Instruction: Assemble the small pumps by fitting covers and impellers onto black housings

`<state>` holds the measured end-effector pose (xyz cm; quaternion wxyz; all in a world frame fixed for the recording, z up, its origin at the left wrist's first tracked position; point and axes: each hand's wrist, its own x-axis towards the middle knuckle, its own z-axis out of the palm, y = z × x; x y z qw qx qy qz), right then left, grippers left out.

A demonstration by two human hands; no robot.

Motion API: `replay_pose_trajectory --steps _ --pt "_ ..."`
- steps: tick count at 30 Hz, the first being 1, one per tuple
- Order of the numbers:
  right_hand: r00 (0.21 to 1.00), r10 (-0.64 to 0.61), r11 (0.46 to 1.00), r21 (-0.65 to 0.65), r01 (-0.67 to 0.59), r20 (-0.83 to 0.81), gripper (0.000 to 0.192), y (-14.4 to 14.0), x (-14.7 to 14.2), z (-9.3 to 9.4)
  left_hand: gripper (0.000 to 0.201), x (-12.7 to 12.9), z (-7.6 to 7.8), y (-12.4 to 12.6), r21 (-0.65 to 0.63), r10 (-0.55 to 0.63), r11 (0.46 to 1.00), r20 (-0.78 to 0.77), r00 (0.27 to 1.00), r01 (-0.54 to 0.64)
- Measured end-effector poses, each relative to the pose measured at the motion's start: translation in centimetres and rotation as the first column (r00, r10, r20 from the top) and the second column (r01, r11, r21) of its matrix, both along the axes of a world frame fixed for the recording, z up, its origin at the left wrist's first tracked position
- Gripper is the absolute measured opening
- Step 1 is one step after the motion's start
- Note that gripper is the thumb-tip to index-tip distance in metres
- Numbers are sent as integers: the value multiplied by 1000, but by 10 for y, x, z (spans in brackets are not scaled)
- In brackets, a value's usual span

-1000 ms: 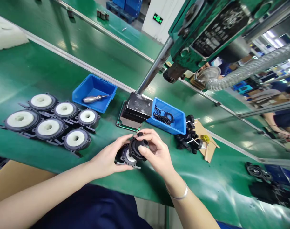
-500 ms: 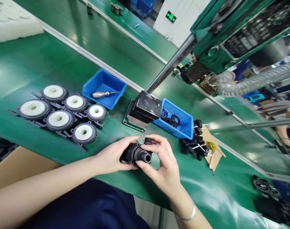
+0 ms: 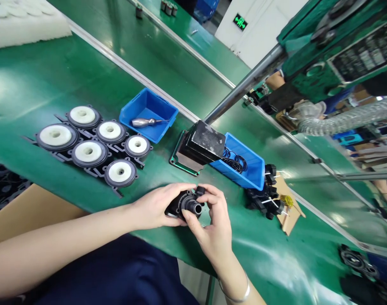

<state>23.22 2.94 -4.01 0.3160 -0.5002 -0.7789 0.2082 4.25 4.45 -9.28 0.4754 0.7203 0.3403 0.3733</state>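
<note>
A: Holding a black pump part (image 3: 187,204), both hands meet just above the near edge of the green counter (image 3: 37,84).

B: Which hand does what?

A: The left hand (image 3: 155,207) wraps around the back of the pump part, so its grip is closed on it. The right hand (image 3: 212,224) pinches the front, with one finger under the round open tube and others on a small black cap (image 3: 200,190) at the top. That grip is closed on the part too.

B: Where is the pump part?

A: It is in the hands, just in front of the black block (image 3: 202,146), close to the counter's near edge.

B: What else is near the black block?

A: A shiny pole (image 3: 244,87) goes up from it to a big green machine (image 3: 333,38). Touching the block's right side is a blue bin (image 3: 250,169) with black rubber rings (image 3: 233,161) inside. To the block's left is another blue bin (image 3: 148,114) with a silver tool (image 3: 144,123) in it. Farther left of the block lie six round black discs with white middles (image 3: 88,153), in two rows.

B: And past the bin with rings?

A: A pile of black parts (image 3: 263,199) sits beside a piece of cardboard (image 3: 290,216).
</note>
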Motion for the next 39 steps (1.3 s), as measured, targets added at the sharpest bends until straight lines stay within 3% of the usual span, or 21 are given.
replay_pose_trajectory --steps 8,29,31,34,37,39 --pt "984 -25 991 -130 2 -175 33 -7 1 -16 51 -2 -7 2 175 -46 984 93 995 29" --pt "975 -50 989 -144 19 -217 33 -7 -2 -21 52 0 -5 4 152 -6 988 17 1000 4" --pt "986 -10 990 -138 -14 -166 37 -2 4 -9 53 -1 5 2 180 8 984 -12 1000 -6" --pt "987 46 997 -47 -54 -157 40 17 21 29 56 -11 40 8 273 -1 962 -45 999 13" --pt "966 36 982 188 14 -257 30 49 39 84 53 -22 84 34 391 38 920 -33 999 -22" --pt "943 34 918 384 102 -330 26 77 47 125 52 -24 105 63 379 96 921 -9 995 -85"
